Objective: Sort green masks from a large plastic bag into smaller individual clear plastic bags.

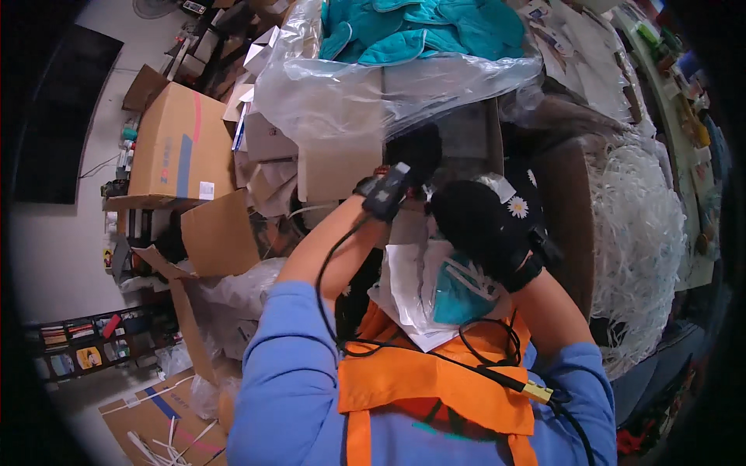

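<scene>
Both my hands wear black gloves. My left hand point(416, 154) reaches in under the front of a plastic-lined box, its fingers lost against the dark. Nearer to me and to its right is my right hand point(468, 220), back upward, with its fingers hidden beneath it. On my lap, below the right hand, a folded teal cloth piece with white straps point(460, 293) lies beside white paper point(406, 286). Ahead, many similar teal cloth pieces point(427, 31) fill the box, whose clear plastic liner point(334, 89) hangs over its rim.
A closed cardboard box point(175, 147) stands at the left, with an open box point(221, 237) nearer. White shredded strips point(637, 225) in plastic heap up at the right, next to a cardboard wall point(563, 210). A black cable point(334, 272) runs from my left wrist across my orange apron point(427, 380).
</scene>
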### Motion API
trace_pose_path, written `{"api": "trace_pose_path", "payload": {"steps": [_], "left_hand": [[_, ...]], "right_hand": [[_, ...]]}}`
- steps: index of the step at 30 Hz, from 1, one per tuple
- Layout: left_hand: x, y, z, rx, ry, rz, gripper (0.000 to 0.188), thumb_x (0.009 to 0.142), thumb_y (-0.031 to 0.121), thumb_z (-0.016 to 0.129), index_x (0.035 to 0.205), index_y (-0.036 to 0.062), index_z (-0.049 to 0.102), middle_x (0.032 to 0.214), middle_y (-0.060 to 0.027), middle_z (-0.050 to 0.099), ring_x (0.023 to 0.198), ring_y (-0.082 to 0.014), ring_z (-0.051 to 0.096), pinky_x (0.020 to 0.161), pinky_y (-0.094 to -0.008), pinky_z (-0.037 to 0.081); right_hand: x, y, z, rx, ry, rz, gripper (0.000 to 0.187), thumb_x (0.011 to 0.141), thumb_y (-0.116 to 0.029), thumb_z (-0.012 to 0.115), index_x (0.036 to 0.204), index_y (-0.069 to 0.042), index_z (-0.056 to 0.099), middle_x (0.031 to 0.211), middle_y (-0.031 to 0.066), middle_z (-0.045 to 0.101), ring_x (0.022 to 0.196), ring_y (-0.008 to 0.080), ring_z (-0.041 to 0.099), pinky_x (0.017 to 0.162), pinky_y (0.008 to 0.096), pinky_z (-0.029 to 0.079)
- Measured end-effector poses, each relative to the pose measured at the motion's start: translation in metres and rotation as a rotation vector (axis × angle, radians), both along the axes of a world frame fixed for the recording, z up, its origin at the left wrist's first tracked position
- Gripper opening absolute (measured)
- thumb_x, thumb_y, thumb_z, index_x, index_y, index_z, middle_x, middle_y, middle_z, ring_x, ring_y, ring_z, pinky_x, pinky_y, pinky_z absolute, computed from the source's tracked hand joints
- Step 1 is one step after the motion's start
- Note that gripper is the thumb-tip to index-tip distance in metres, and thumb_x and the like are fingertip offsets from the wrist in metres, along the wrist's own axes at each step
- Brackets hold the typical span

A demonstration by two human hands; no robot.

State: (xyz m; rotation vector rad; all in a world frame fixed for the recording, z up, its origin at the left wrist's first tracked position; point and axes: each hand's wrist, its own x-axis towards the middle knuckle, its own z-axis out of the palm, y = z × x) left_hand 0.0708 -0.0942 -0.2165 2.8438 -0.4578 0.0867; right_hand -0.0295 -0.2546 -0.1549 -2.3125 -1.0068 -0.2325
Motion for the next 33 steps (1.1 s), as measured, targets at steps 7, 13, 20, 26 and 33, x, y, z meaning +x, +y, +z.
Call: {"api": "trace_pose_path", "payload": {"steps": [7, 13, 20, 26, 33], "left_hand": [[0.036, -0.001, -0.036, 0.061, 0.207, 0.049, 0.023, 0.088, 0.014, 0.054, 0.108, 0.0116, 0.066, 0.1, -0.0152, 0.067, 0.092, -0.0355, 0.063, 0.078, -0.0441, 0.052], [0.057, 0.0, -0.052, 0.138, 0.234, -0.054, 0.023, 0.088, 0.013, 0.054, 0.108, 0.0116, 0.066, 0.101, -0.0154, 0.067, 0.093, -0.0355, 0.063, 0.08, -0.044, 0.051], [0.067, 0.006, -0.052, 0.13, 0.213, -0.135, 0.024, 0.088, 0.012, 0.054, 0.109, 0.0116, 0.065, 0.102, -0.0157, 0.066, 0.095, -0.0355, 0.063, 0.081, -0.044, 0.051], [0.076, 0.018, -0.034, 0.063, 0.148, -0.189, 0.025, 0.088, 0.012, 0.053, 0.11, 0.0116, 0.065, 0.103, -0.016, 0.066, 0.096, -0.0355, 0.063, 0.083, -0.0439, 0.051], [0.076, 0.029, -0.011, -0.034, 0.028, -0.24, 0.026, 0.088, 0.011, 0.053, 0.111, 0.0116, 0.065, 0.105, -0.0163, 0.066, 0.098, -0.0355, 0.062, 0.084, -0.0438, 0.051]], "right_hand": [[0.004, -0.002, -0.005, -0.136, 0.292, -0.184, 0.017, 0.079, -0.011, 0.063, 0.095, -0.005, 0.066, 0.096, 0.0171, 0.064, 0.09, 0.0335, 0.063, 0.076, 0.0418, 0.051], [-0.001, 0.003, 0.003, 0.106, 0.191, -0.241, 0.034, 0.076, -0.025, 0.074, 0.103, -0.007, 0.065, 0.091, 0.0149, 0.065, 0.085, 0.034, 0.063, 0.075, 0.0409, 0.051], [-0.001, -0.001, 0.004, -0.052, 0.43, -0.195, 0.042, 0.078, -0.029, 0.074, 0.11, -0.006, 0.062, 0.101, 0.0168, 0.066, 0.094, 0.0346, 0.063, 0.082, 0.0407, 0.051], [-0.002, -0.009, 0.026, 0.157, 0.342, -0.093, 0.061, 0.075, -0.031, 0.078, 0.127, -0.008, 0.055, 0.124, 0.0161, 0.058, 0.114, 0.0343, 0.054, 0.097, 0.0381, 0.044], [0.007, -0.012, 0.033, 0.341, 0.467, -0.02, 0.062, 0.073, -0.025, 0.081, 0.127, -0.008, 0.055, 0.126, 0.0162, 0.055, 0.117, 0.0329, 0.053, 0.101, 0.0393, 0.042]]}}
